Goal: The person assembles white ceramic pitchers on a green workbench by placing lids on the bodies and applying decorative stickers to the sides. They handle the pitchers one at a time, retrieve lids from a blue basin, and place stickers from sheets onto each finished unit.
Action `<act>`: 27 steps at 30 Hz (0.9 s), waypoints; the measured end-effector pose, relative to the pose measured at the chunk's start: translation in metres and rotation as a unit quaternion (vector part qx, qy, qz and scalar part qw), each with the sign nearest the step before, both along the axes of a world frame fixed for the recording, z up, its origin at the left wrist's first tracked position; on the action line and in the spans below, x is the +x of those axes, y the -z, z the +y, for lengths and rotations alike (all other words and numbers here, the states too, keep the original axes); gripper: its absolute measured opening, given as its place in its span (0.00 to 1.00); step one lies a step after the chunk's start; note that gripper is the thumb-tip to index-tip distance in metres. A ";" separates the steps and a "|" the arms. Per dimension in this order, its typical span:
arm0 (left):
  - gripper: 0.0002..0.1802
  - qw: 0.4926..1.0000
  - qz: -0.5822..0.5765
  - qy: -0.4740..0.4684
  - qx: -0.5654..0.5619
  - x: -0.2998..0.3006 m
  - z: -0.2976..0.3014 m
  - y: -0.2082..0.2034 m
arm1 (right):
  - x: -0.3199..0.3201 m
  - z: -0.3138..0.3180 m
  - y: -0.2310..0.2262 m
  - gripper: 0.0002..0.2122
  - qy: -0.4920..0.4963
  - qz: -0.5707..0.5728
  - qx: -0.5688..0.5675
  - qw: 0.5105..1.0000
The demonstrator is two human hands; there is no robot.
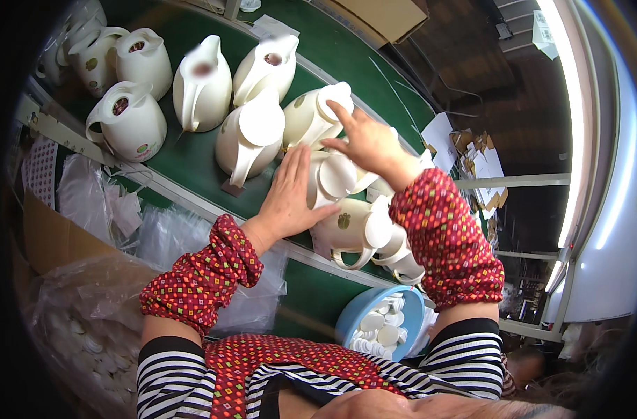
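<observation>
your left hand is spread, thumb held wide of the fingers, alongside a lidded white jug on the green bench. your right hand reaches over a second jug just beyond it, index finger and thumb parted, the fingertip at the jug's top; you cannot tell whether it presses down. open-topped jugs stand off to your left. nearer your body, a blue basin holds white discs, and clear plastic bags lie by the bench's near edge.
</observation>
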State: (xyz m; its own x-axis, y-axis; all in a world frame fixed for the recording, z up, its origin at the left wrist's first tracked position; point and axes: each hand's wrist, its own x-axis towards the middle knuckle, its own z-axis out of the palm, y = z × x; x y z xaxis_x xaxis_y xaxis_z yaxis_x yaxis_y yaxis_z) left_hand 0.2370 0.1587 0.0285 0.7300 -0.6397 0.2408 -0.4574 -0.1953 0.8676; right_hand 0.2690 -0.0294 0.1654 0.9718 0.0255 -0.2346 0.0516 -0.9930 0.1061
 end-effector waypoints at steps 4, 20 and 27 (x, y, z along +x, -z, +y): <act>0.55 0.991 -0.122 0.003 0.048 0.033 -0.025 -0.012 | 0.044 -0.040 0.009 0.51 -0.101 -0.001 -0.040 0.994; 0.50 0.988 -0.060 0.044 0.134 0.039 -0.035 0.001 | 0.079 -0.032 0.005 0.47 -0.029 0.068 -0.065 0.995; 0.49 0.991 -0.084 0.007 0.106 0.036 -0.041 0.010 | 0.074 -0.060 -0.001 0.40 -0.124 0.098 -0.014 0.987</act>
State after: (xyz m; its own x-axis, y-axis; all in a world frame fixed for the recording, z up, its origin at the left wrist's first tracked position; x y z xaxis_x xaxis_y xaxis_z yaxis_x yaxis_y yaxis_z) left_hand 0.2731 0.1177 0.0187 0.6813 -0.6991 0.2170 -0.5958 -0.3574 0.7192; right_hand 0.3429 -0.0892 0.1662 0.8723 0.2476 -0.4217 0.3146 -0.9444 0.0962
